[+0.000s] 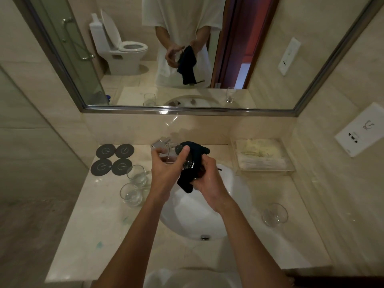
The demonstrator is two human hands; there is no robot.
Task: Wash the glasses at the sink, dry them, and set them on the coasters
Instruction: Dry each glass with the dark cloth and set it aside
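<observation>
Over the white sink [239, 196] my left hand [166, 169] grips a clear glass [176, 157] tilted on its side. My right hand [207, 179] holds a dark cloth [194, 151] that wraps the glass's far end and hangs down below it. Two more clear glasses [136, 175] [131, 194] stand upright on the counter left of the sink. Another glass [274, 214] stands on the counter to the right. Several dark round coasters [113, 160] lie bare at the back left of the counter.
A chrome tap [161, 143] sits behind the held glass. A clear tray [264, 156] with folded towels stands at the back right. A large mirror [259, 59] spans the wall above. A glass shower partition [31, 163] bounds the counter on the left.
</observation>
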